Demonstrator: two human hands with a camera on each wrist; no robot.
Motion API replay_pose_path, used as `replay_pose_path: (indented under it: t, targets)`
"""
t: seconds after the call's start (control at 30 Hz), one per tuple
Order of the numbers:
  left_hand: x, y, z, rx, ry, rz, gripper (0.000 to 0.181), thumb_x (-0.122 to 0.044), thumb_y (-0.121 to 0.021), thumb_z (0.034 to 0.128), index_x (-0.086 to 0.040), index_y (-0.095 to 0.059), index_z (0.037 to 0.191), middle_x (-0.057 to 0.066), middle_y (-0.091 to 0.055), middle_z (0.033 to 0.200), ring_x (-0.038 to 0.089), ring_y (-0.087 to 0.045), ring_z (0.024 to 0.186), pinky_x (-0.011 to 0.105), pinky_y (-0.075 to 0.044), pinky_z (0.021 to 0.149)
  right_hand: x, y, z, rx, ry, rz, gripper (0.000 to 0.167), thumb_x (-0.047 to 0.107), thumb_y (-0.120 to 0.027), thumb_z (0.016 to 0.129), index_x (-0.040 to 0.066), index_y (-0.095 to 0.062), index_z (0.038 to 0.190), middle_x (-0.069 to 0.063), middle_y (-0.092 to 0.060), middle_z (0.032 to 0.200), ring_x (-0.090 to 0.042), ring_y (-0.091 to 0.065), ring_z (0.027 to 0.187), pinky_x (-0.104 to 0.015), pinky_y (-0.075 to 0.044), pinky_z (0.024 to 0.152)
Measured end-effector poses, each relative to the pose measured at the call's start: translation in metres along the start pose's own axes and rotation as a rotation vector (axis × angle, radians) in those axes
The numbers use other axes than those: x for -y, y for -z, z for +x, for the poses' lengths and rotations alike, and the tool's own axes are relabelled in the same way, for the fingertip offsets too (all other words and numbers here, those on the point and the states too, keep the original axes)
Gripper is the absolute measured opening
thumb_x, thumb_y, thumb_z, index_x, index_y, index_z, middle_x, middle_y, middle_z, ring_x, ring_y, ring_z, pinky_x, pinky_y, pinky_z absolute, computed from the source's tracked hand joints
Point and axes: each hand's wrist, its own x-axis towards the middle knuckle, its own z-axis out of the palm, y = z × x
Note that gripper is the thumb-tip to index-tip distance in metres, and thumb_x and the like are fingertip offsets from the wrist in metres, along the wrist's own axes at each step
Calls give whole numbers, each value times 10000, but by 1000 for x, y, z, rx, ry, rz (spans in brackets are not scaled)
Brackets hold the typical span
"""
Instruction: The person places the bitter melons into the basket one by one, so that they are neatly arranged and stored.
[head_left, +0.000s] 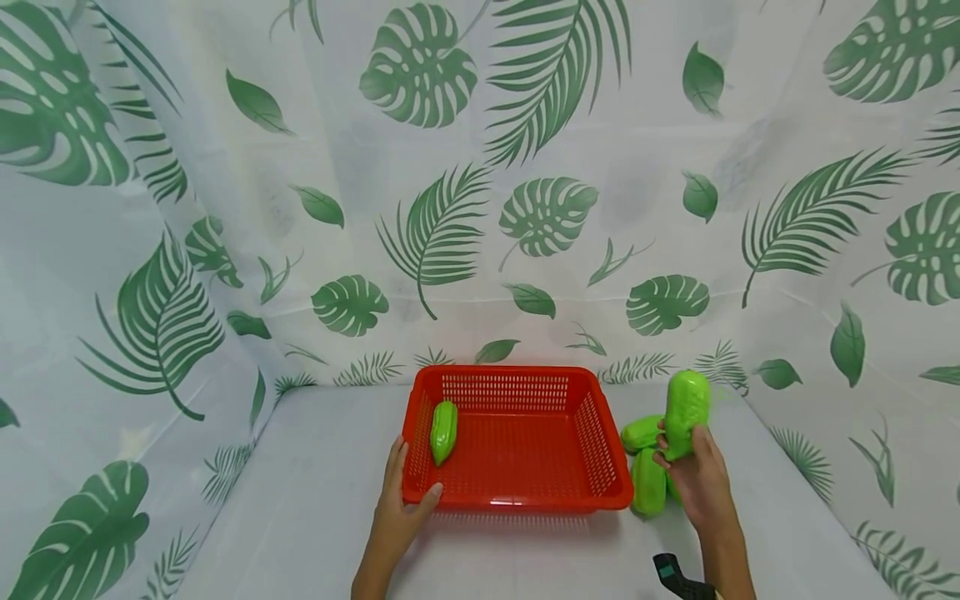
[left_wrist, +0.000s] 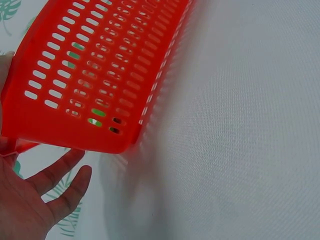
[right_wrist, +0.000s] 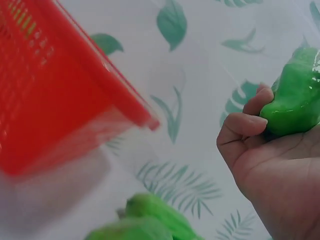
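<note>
head cam — rt hand [head_left: 699, 471] is gripping green veg [head_left: 687, 408], long axis abt upright, rt of red basket [head_left: 517, 503] — lt hand [head_left: 405, 502] is touching its near-left corner, fingers spread.

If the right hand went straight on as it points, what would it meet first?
Probably the leaf-print backdrop, with the green piece in the right hand touching first; depth is unclear. The red basket lies left of that line.

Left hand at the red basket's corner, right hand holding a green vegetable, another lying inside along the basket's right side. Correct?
Wrong side: in the head view, the vegetable inside the red basket lies along its left side. Left hand and right hand are as stated.
</note>
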Motion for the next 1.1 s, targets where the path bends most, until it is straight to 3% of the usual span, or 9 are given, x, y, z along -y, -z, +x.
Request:
replay_pose_path:
  t: [0.13, 0.33, 0.53, 0.67, 0.77, 0.97, 1.1]
  targets:
    - [0, 0, -1, 2, -5, -3, 911, -479, -697, 854, -182, -209, 1564, 11, -131, 1650, 301, -164, 1514, 542, -303, 1111, -6, -15, 8, 33, -61, -75, 322, 255, -238, 1086, 185, -264, 1399, 35, -492, 1150, -82, -523, 939, -200, -470, 727]
    - [0, 0, -1, 4, -8, -5, 907, -477, -694, 859, -172, -212, 1563, -4, -130, 1650, 290, -164, 1516, 533, -285, 1126, -19, -34, 14, 6, -178, -210, 410, 268, -382, 1064, 222, -214, 1435, 65, -551, 1225, -95, -651, 1059, -258, -569, 852]
    - [-2, 1, -1, 5, 3, -8, 907, -495, -689, 858, -189, -210, 1564, -26, -122, 1650, 289, -159, 1517, 539, -293, 1120, -26, -44, 20, 84, -161, -163, 397, 179, -370, 1067, 182, -204, 1427, 32, -547, 1299, -147, -665, 1118, -333, -564, 906]
    - [-3, 1, -1, 9, 3, -25, 900, -501, -682, 863, -190, -211, 1564, -51, -114, 1648, 294, -151, 1518, 553, -292, 1118, -23, -53, 24, 1, -214, -205, 406, 218, -427, 1052, 175, -245, 1413, 84, -570, 1247, -57, -651, 1084, -266, -555, 893]
    - [-3, 1, -2, 8, 1, -33, 900, -499, -683, 862, -190, -212, 1564, -48, -117, 1648, 297, -151, 1517, 560, -293, 1116, -21, -60, 29, -58, -278, -280, 502, 295, -499, 1024, 154, -254, 1439, 140, -611, 1180, -2, -625, 1062, -207, -543, 880]
    - [-2, 1, -2, 5, -9, -34, 899, -499, -685, 861, -194, -214, 1564, -35, -126, 1648, 293, -154, 1517, 560, -290, 1118, -23, -71, 40, -75, -330, -437, 683, 393, -562, 981, 84, -242, 1500, -87, -499, 1410, 34, -601, 1046, -210, -542, 888]
    - [-1, 1, -2, 4, -7, -25, 895, -498, -683, 861, -209, -211, 1564, -50, -123, 1647, 286, -156, 1518, 554, -291, 1119, -27, -78, 47, -84, -330, -519, 706, 402, -588, 966, 47, -279, 1492, -172, -425, 1445, -10, -579, 1037, -272, -550, 902]
